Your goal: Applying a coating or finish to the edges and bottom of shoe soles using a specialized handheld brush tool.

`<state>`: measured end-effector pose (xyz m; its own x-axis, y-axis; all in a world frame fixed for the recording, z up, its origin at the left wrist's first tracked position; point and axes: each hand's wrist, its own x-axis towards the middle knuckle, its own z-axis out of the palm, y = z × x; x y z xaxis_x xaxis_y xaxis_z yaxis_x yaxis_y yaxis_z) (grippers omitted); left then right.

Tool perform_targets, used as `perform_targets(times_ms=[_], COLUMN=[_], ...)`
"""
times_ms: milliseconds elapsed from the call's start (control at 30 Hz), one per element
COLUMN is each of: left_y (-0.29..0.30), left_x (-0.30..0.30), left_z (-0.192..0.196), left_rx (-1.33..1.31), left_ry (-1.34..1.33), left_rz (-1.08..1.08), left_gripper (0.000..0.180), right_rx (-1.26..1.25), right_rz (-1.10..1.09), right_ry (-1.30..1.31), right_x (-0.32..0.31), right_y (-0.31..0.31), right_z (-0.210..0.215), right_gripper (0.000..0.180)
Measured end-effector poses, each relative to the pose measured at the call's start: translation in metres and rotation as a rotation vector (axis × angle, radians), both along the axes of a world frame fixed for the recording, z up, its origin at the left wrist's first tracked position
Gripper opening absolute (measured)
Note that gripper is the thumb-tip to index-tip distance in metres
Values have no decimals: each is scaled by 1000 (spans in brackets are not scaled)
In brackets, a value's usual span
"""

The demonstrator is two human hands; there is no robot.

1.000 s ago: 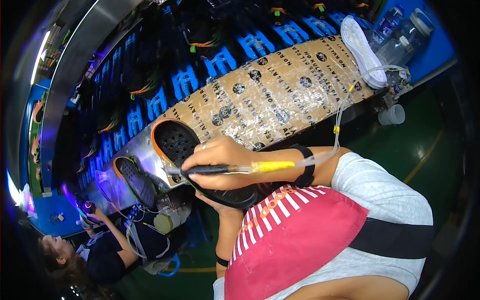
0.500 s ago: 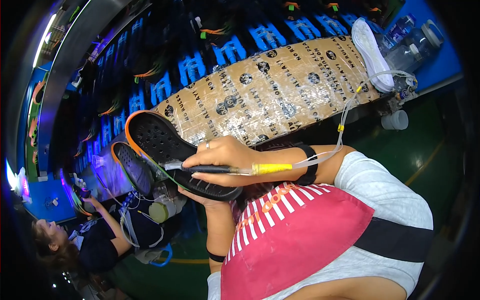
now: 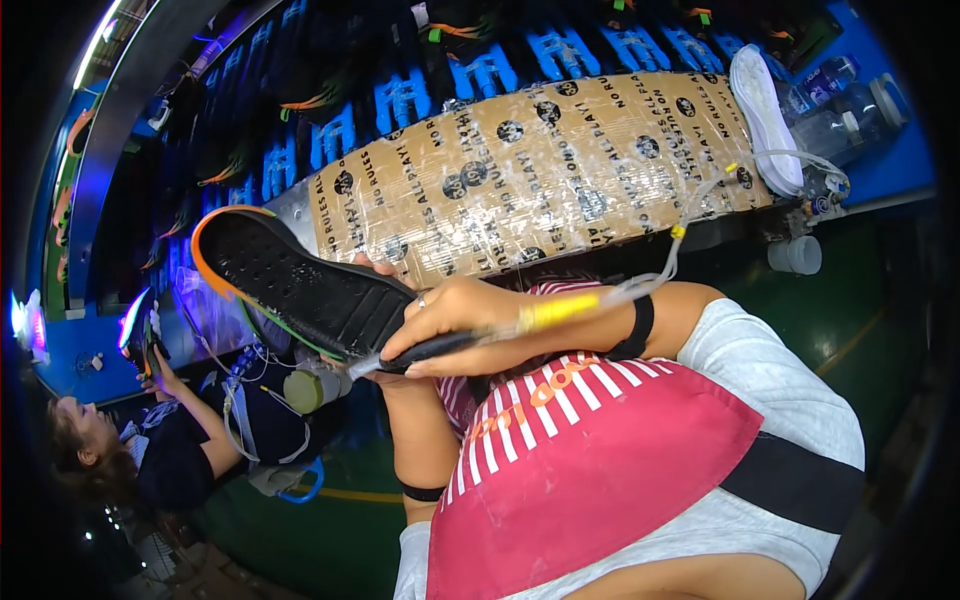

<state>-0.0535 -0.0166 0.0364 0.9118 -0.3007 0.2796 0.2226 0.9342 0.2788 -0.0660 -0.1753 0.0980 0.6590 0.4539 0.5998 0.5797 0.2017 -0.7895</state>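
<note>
A black shoe sole (image 3: 300,285) with an orange and green rim is held tilted in front of me, its dimpled inside facing me. My left hand (image 3: 390,379) grips it from beneath at the heel end, mostly hidden; some fingertips show over the far edge. In my right hand (image 3: 462,318) is a dark-handled brush (image 3: 440,346), closed in the fingers, with its pale bristles at the sole's near rim by the heel. A yellow sleeve (image 3: 560,309) and clear tubing (image 3: 650,283) trail from the brush over my right forearm.
A cardboard-covered bench (image 3: 560,180) lies ahead, with a white insole (image 3: 765,120) and bottles (image 3: 850,130) at its right. Beyond it are blue-lit racks (image 3: 480,75) with shoe parts. A seated co-worker (image 3: 180,440) handles a shoe at the left. A white cup (image 3: 795,256) hangs at the right.
The sole has shifted left and turned flatter toward me. My right hand has brought the brush from over the sole's inside down to its near heel edge.
</note>
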Motion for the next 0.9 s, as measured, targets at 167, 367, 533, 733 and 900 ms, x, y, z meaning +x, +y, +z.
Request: perform_targets(times_ms=[167,367,533,733,900], left_y=[12,20,32,48,43], left_x=[4,5,12,3,2], left_z=[9,16,22,20,32], left_rx=[-20,83,110,43,177], left_ry=[11,-47,-128,3,-28], left_rz=[22,60,-74,-55,-180], left_gripper=[83,67,52,54,58], right_rx=[48,-2,-43,11,-161], right_rz=[78,276,121,374,225], right_ry=[290,186,132,165,-5], right_x=[-2,0,0,-1,0], right_y=[0,-7,-6,-11,-9], right_z=[-6,-5,-11,-7,-13], right_gripper=[26,25,25,25,22])
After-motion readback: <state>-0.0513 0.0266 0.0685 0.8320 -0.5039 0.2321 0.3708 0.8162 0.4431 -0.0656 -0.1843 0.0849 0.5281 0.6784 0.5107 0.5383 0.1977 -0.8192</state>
